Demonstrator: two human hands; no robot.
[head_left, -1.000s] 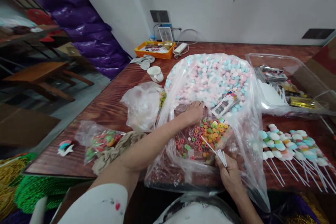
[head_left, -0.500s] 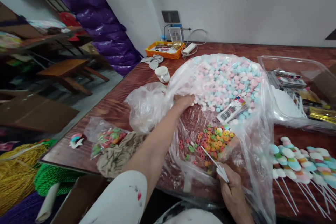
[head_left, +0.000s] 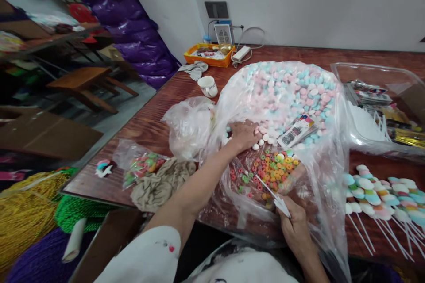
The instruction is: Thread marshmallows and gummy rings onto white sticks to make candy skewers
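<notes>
My left hand [head_left: 244, 135] lies palm down with its fingers spread at the near left edge of a heap of pink, blue and white marshmallows [head_left: 285, 93], touching some. The heap lies in a large clear plastic bag [head_left: 318, 177] spread over the table. Closed around several thin white sticks [head_left: 280, 203] is my right hand [head_left: 295, 221]; one stick points out toward ring-shaped gummy candies [head_left: 274, 170] in orange, red and green. Between heap and rings rests a stack of printed packets [head_left: 295, 130]. Marshmallow skewers [head_left: 372, 194] lie to the right.
On the left of the table are a knotted plastic bag [head_left: 189, 128], a white cup [head_left: 208, 86], a bag of gummies [head_left: 141, 163] and a crumpled cloth [head_left: 162, 185]. An orange tray [head_left: 191, 58] stands behind. A clear bin [head_left: 361, 143] with packets sits at right.
My left hand has come out from the plastic's left side and spread over the near marshmallows, some of which now sit closer to me. My right hand keeps its sticks in about the same place.
</notes>
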